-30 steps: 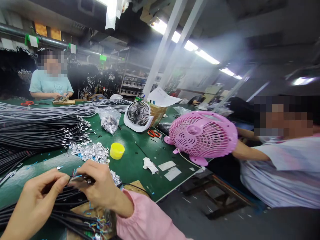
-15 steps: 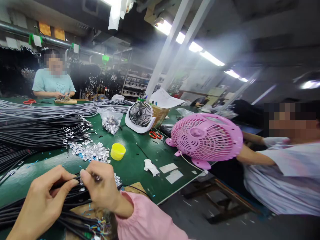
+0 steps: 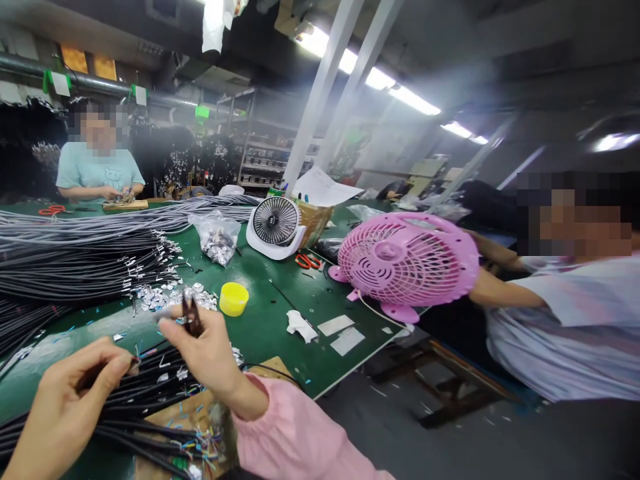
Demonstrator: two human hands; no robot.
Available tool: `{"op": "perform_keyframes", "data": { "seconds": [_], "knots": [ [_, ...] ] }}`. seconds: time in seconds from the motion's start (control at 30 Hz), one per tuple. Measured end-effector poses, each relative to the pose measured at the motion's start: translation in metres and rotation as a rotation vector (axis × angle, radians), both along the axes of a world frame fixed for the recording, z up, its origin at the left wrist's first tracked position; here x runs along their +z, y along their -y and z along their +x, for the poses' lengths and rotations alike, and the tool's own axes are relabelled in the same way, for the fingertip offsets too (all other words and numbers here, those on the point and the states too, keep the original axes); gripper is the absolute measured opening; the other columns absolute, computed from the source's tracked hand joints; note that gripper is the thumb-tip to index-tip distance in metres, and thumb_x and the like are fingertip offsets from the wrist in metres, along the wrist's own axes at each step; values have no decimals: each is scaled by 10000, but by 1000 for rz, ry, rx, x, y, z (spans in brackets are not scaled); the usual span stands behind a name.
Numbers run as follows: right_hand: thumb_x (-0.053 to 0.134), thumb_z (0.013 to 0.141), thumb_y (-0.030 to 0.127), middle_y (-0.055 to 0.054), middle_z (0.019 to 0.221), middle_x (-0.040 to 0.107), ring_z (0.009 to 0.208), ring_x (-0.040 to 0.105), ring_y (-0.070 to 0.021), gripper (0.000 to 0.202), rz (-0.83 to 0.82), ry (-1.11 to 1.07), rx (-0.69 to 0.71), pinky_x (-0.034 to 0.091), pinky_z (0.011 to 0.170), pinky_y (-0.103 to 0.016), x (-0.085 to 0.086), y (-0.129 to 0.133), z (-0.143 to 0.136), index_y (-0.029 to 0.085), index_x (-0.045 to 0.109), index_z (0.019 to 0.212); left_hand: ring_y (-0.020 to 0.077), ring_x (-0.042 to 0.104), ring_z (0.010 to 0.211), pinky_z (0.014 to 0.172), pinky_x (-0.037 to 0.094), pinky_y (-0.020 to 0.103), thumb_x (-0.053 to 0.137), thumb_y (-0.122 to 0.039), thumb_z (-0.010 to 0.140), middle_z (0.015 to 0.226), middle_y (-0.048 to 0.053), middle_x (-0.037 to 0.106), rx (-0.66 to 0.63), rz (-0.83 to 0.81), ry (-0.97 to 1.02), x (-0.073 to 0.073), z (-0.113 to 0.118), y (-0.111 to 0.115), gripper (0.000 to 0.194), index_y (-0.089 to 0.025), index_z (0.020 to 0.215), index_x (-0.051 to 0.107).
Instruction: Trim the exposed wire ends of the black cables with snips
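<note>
At the lower left, my left hand (image 3: 83,393) is closed in a pinch on a cable (image 3: 135,364), whose thin coloured wire ends peek out past the fingertips. To its right, my right hand (image 3: 207,347), in a pink sleeve, grips a pair of small dark nippers (image 3: 191,316) with the jaws pointing up. The two hands are apart. Below them, a bundle of black cables (image 3: 145,437) with stripped coloured wire ends lies over a wooden board (image 3: 165,419). Beyond the right hand, crumpled foil scraps (image 3: 175,297) are heaped on the green table (image 3: 270,333).
A yellow cup (image 3: 234,299), a bag of foil bits (image 3: 216,239), a small white fan (image 3: 275,223), orange-handled scissors (image 3: 308,261) and a large pink fan (image 3: 407,260) stand or lie ahead. Long cables (image 3: 65,267) cover the left. Co-workers sit far left and at right.
My hands have separated: the left moved slightly left and down with the cable, and the right lifted, bringing the nippers into plain view. The whole view shifted slightly.
</note>
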State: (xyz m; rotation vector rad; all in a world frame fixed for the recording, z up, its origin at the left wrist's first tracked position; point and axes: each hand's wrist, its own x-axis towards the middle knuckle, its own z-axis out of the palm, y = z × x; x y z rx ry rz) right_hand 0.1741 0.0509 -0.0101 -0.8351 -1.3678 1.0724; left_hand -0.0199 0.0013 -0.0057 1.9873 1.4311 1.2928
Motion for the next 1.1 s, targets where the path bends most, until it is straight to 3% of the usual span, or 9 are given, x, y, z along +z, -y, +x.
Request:
{"op": "perform_keyframes", "data": {
  "seconds": [0.07,0.17,0.33,0.43,0.63,0.7,0.83,0.93,1.1],
  "knots": [
    [754,792,288,12,675,634,605,535,-128,101,60,133,55,390,556,-250,1,7,-5,199,743,744,151,631,540,499,511,184,600,-700,865,595,2,679,-10,-2,-5,1,0,0,560,-224,598,724],
    [698,856,297,-1,688,640,640,568,-140,197,213,192,128,429,601,-262,3,12,-7,203,698,683,139,604,511,480,488,175,545,-676,910,559,-12,640,-42,-9,-36,1,3,1,584,-223,570,687],
    [655,829,214,27,592,514,570,488,-121,268,393,218,91,415,560,-249,-3,10,-4,211,576,573,113,572,408,408,445,152,487,-602,965,475,-36,591,-25,112,-69,3,15,4,593,-227,522,613],
    [688,810,197,37,580,478,562,455,-121,269,374,275,75,427,567,-254,-11,9,-2,219,581,564,99,606,397,417,463,126,502,-551,980,483,-56,635,9,223,-93,5,22,3,550,-243,543,631],
    [721,836,220,29,619,547,570,475,-119,133,120,281,91,408,538,-240,-12,10,-1,205,721,704,94,727,606,602,556,114,628,-513,942,768,-78,779,124,440,-112,-5,18,2,240,-314,892,754],
    [705,869,257,25,663,600,600,522,-125,85,64,254,125,445,576,-234,-11,11,-1,213,772,840,95,719,657,681,571,137,624,-438,957,818,-73,763,148,467,-126,-12,15,4,171,-317,917,739],
    [666,930,314,-28,937,734,821,646,-180,250,105,173,132,536,741,-265,-15,15,0,263,768,1153,100,701,663,640,559,156,637,-379,963,842,-62,746,225,458,-71,-20,13,10,112,-312,982,725],
    [637,963,345,-56,947,736,861,655,-209,208,188,166,145,547,794,-303,-21,15,2,266,799,1067,108,699,648,599,550,163,649,-388,955,831,-56,742,245,437,-37,-22,14,13,117,-310,999,724],
    [658,945,424,-27,760,664,701,591,-184,229,199,201,162,522,685,-294,-22,14,3,257,807,899,115,697,648,619,550,183,662,-368,936,816,-61,750,255,454,-50,-21,15,14,103,-318,980,741]
  ]
}}
